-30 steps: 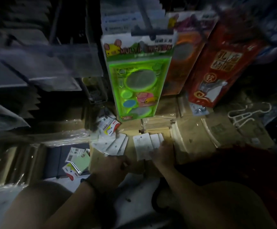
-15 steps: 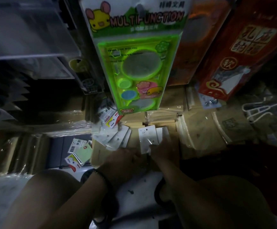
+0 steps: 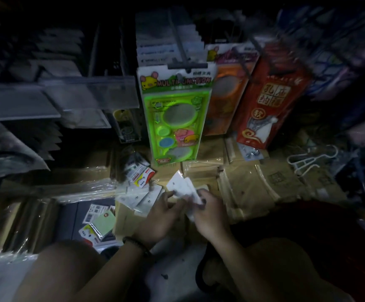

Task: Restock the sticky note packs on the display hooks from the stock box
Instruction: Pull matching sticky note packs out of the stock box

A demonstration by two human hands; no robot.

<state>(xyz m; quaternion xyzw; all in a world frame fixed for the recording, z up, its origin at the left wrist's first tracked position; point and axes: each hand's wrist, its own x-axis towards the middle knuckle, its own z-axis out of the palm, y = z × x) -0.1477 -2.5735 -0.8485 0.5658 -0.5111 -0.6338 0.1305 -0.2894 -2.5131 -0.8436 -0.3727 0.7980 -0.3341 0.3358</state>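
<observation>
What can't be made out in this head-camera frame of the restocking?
- Head view: print and count of the white packs held by left hand and right hand; dim, overlapping, partly covered by fingers.
- Head view: goods on the upper-right racks; blurred and dark.
- Head view: the hook above the green pack; blurred, its far end lost in darkness.

This is a dim stationery shop aisle, seen from low near the floor. A lime-green blister-carded stencil set printed MULTIFUNCTION (image 3: 175,114) hangs from a grey metal display hook (image 3: 187,66). An orange carded set (image 3: 228,99) and a red printed paper pack (image 3: 270,105) hang just beside it. A grey shelf with a clear plastic price strip on its front edge (image 3: 85,88) runs along the left. Below, film-wrapped brown paper bundles (image 3: 253,188) lie stacked, with white carded packs (image 3: 181,186) and pale green sticky note packs (image 3: 104,222) loose among them.
</observation>
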